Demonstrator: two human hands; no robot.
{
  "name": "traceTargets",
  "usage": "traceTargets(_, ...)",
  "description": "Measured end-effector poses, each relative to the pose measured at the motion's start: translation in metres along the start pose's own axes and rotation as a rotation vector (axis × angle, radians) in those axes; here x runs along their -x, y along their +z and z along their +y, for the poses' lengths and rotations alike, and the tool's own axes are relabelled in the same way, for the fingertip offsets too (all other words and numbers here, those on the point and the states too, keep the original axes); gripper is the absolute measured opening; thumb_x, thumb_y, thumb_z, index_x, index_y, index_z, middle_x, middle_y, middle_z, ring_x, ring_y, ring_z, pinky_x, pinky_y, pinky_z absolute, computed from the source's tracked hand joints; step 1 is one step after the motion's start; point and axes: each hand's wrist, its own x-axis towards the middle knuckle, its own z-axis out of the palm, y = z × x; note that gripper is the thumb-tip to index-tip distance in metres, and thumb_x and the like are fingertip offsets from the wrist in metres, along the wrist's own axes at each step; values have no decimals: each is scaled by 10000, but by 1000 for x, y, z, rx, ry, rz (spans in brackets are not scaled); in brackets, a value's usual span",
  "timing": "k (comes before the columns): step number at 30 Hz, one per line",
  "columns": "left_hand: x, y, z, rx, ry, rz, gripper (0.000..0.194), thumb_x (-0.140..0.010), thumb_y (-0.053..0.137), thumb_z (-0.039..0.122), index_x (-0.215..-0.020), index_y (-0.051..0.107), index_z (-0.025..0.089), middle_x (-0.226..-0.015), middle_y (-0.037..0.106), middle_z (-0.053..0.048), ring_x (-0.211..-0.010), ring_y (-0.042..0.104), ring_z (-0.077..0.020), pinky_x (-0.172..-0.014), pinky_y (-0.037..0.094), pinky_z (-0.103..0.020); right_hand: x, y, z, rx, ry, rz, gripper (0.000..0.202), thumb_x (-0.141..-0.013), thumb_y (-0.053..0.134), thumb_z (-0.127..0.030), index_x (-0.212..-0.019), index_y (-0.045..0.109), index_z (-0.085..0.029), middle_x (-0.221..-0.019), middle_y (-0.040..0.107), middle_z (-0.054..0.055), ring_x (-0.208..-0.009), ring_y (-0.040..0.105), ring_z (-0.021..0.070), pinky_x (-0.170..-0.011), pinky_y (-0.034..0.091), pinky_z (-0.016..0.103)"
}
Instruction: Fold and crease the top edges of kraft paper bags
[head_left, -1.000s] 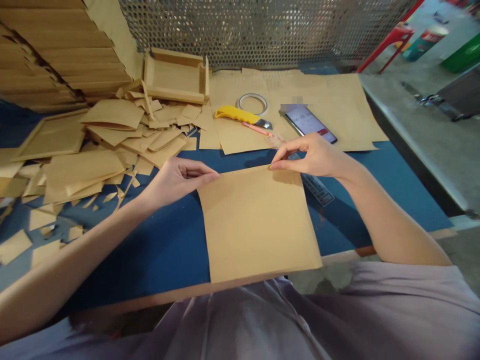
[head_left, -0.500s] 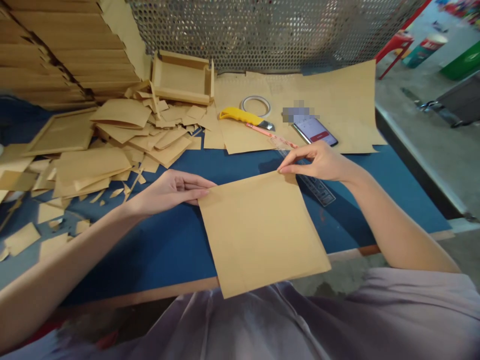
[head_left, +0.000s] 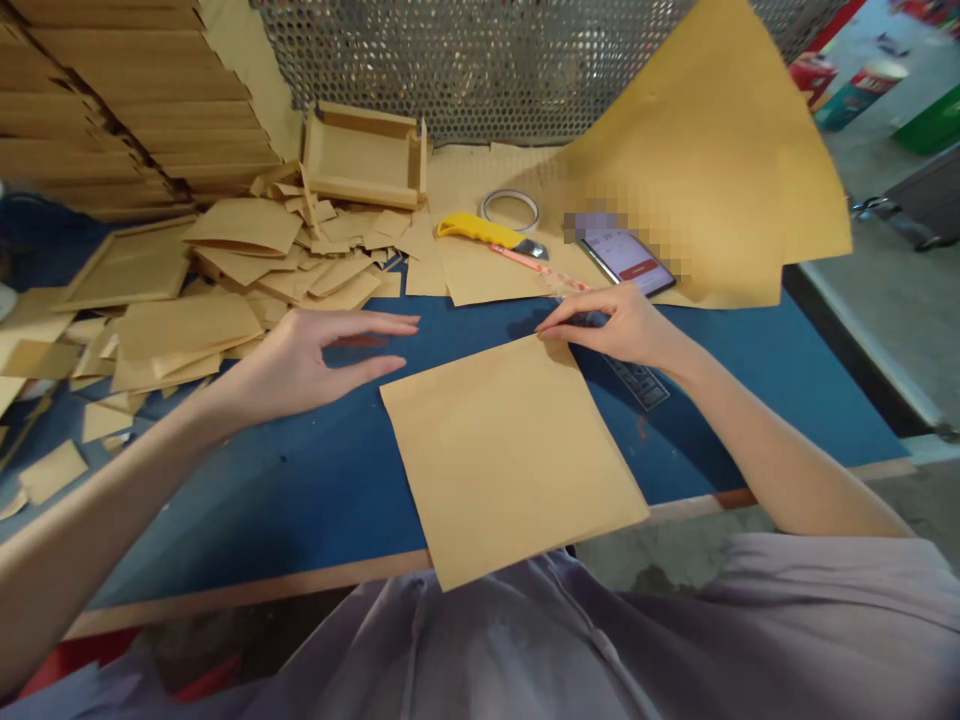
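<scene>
the right hand pinches a brown sheet by its far edge while the left hand hovers spread nearby.

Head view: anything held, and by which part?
Right hand pinches the brown sheet by its far edge, near the right corner; left hand is open, holding nothing.

Blue-topped table with a pale wooden near edge, strewn with brown paper.
Small paper scraps spread from 8 to 11 o'clock; a cardboard stack rises at 10, its base partly hidden. Larger brown sheets cover 12 to 2, one bowing upward. A clear ruler shows at 3; at 6, a square brown sheet overhangs the edge.
</scene>
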Motion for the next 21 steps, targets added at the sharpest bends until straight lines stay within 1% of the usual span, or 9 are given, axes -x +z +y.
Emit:
traceTargets(2, -10, 14, 8, -140, 197, 24, 279, -934, 584, 298, -1177, 687, 209, -1304, 645, -73, -1236, 592, -235, -1089, 469, -390, -2, 5, -1, -1, -76, 16, 155, -850, 665, -369, -843, 757, -245, -883, 768, 31, -842, 696, 214, -906, 499, 398)
traceTargets(3, -15, 24, 12, -195, 291, -6, 278, -957, 540, 264, -1192, 673, 200, -1341, 617, -81, -1265, 568, -228, -1103, 456, -398, -3, 7, -1, 2, -112, 20, 141, -856, 660, -354, -843, 752, -247, -916, 767, 31, -885, 697, 216, -953, 483, 408)
traceTargets(5, -25, 47, 15, -311, 409, -43, 314, -980, 484, 206, -1261, 618, 160, -1397, 565, -109, -1326, 506, -220, -1125, 433, -395, -4, 10, 0, 22, -147, 57, 128, -870, 642, -339, -855, 739, -257, -1000, 755, 33, -989, 683, 224, -1017, 454, 424)
traceTargets(8, -37, 78, 13, -424, 512, -81, 348, -998, 408, 139, -1308, 565, 113, -1420, 536, -128, -1369, 446, -211, -1155, 397, -373, -2, 11, 4, 113, -71, 213, 146, -892, 606, -349, -923, 710, -251, -1043, 727, 59, -1009, 662, 237, -949, 495, 424)
traceTargets(10, -40, 90, 9, -470, 539, -88, 352, -1011, 384, 154, -1311, 556, 89, -1410, 542, -143, -1366, 448, -224, -1149, 405, -375, 1, 11, 8, 231, 17, 320, 180, -883, 614, -363, -978, 674, -222, -1025, 700, 94, -960, 651, 254, -869, 519, 424)
traceTargets(12, -41, 94, 5, -484, 546, -88, 366, -1022, 373, 187, -1323, 538, 63, -1416, 530, -164, -1372, 442, -238, -1146, 406, -386, 6, 13, 11, 372, 80, 364, 263, -861, 640, -375, -1034, 629, -177, -1038, 661, 142, -959, 634, 288, -849, 521, 447)
traceTargets(17, -36, 91, 1, -475, 535, -165, 483, -1044, 327, 304, -1424, 404, 16, -1512, 388, -201, -1449, 301, -260, -1186, 327, -443, 12, 21, 8, 617, 201, 315, 392, -862, 633, -358, -1121, 543, -77, -1102, 586, 243, -1073, 588, 393, -891, 495, 523)
traceTargets(19, -35, 90, 0, -485, 524, -208, 530, -1047, 309, 347, -1456, 350, 13, -1543, 329, -203, -1469, 245, -262, -1199, 293, -453, 13, 22, 6, 637, 245, 295, 388, -870, 623, -344, -1127, 528, -69, -1106, 581, 252, -1080, 590, 398, -892, 492, 525)
traceTargets(21, -34, 90, 0, -498, 519, -229, 562, -1045, 306, 373, -1470, 319, 6, -1559, 293, -204, -1478, 218, -266, -1206, 273, -457, 13, 21, 8, 574, 251, 286, 370, -861, 636, -325, -1126, 516, -96, -1096, 592, 222, -1021, 622, 354, -864, 507, 491)
